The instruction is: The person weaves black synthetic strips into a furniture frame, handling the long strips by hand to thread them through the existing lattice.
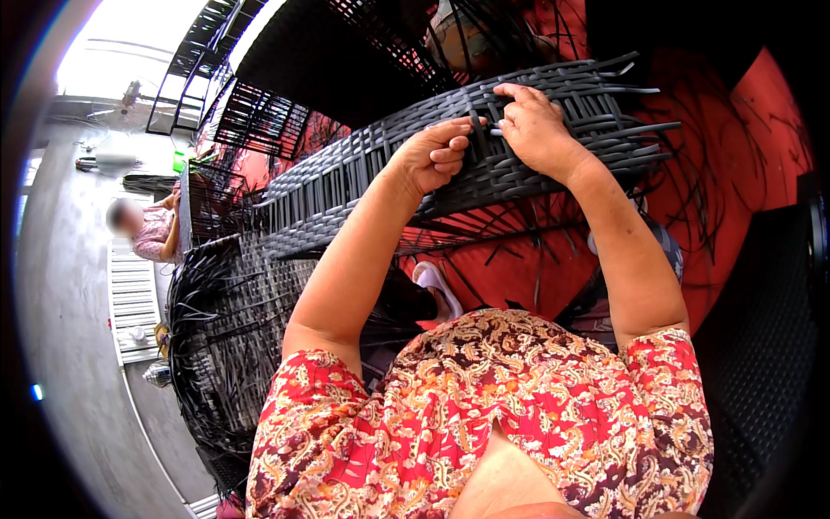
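A long panel woven from dark grey plastic strips [346,180] stretches across in front of me, with loose strip ends [644,128] sticking out at its right. My left hand [435,154] is closed at the panel's middle, its thumb and forefinger pinching a dark strip [477,138]. Just right of it, my right hand [538,125] rests against the weave. Its forefinger reaches over the far part of the panel. Its other fingers bend round a pale-looking strip that shows between the two hands; most of that strip is hidden.
More woven black pieces [233,346] stand at left and beyond the panel. Loose strips lie over the red floor covering [692,182]. A person [156,229] sits by wickerwork at far left. A dark woven surface [765,337] is at right; a foot in a pale sandal [439,290] shows below.
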The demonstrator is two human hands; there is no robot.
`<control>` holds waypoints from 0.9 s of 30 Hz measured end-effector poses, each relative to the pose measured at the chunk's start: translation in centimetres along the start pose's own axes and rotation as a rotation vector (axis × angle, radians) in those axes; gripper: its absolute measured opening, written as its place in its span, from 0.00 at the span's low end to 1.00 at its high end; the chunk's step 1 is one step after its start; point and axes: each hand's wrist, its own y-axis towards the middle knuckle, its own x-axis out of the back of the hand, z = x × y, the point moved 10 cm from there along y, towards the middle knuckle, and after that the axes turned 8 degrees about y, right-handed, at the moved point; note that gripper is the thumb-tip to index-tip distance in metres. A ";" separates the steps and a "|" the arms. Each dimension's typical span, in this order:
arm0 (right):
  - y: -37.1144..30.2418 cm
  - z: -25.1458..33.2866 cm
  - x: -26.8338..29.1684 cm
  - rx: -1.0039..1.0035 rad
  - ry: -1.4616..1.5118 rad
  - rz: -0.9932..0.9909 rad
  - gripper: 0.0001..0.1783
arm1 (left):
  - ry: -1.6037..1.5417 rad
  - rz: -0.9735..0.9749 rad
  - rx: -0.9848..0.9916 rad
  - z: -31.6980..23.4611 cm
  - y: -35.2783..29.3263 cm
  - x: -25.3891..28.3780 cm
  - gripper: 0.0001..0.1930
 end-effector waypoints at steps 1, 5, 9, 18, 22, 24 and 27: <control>-0.1 0.1 -0.3 0.016 0.018 0.024 0.12 | 0.012 0.018 -0.004 0.1 -0.1 0.0 0.13; 0.1 0.8 -0.8 0.078 0.074 0.069 0.11 | 0.144 -0.001 0.077 0.4 -0.2 -0.4 0.15; 0.2 0.9 -1.2 0.081 -0.012 0.096 0.11 | 0.656 -0.177 0.185 -0.5 0.3 0.5 0.08; 0.6 2.4 0.1 0.134 0.032 -0.031 0.08 | 1.157 -0.278 0.137 -4.3 -0.7 -0.1 0.04; 0.8 3.6 -0.9 0.263 0.188 -0.013 0.12 | 1.216 -0.307 0.074 -5.9 -2.7 -0.8 0.06; 0.7 4.1 -2.6 0.221 0.157 0.097 0.14 | 1.203 -0.315 0.048 -6.0 -3.3 -0.5 0.07; 1.3 4.6 -2.6 0.195 0.243 0.162 0.13 | 1.061 -0.371 -0.008 -5.7 -5.0 -0.1 0.07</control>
